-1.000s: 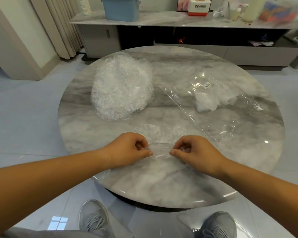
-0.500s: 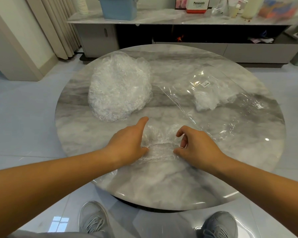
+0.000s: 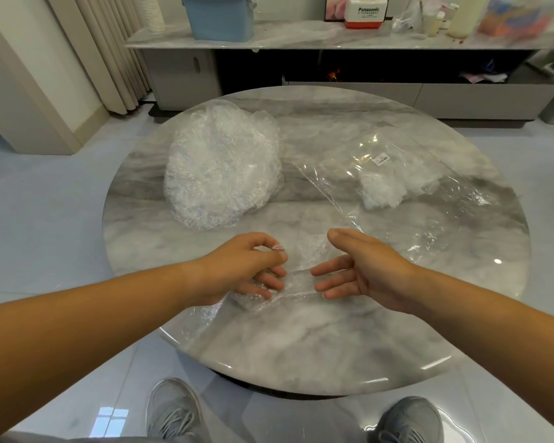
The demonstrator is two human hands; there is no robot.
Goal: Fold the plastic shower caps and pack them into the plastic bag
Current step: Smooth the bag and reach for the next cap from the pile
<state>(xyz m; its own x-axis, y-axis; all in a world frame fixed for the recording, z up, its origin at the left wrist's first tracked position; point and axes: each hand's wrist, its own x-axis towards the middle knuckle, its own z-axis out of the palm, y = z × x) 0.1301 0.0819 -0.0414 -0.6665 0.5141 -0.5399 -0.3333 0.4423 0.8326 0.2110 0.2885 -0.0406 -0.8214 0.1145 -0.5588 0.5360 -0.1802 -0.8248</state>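
A crumpled clear shower cap [image 3: 298,280] lies flat on the round marble table [image 3: 301,343] near the front edge, between my hands. My left hand [image 3: 247,270] rests on its left side, lower fingers straight on the film, thumb and forefinger meeting in a pinch at its upper edge. My right hand [image 3: 365,273] is open with straight fingers, tips at the cap's right end. A big heap of loose shower caps [image 3: 221,167] sits at the back left. The clear plastic bag [image 3: 429,219] lies at the right with a white wad of folded caps [image 3: 381,190] inside.
A low marble-topped cabinet [image 3: 301,39] stands behind the table, carrying a blue bin [image 3: 219,16] and bottles. Curtains [image 3: 109,52] hang at the far left. My grey shoes [image 3: 173,410] show on the glossy floor below the table's front edge.
Both hands let go of their pinches on the cap's near edge and spread over it. Now the right hand has opened and lifted, while the left thumb and forefinger have closed again.
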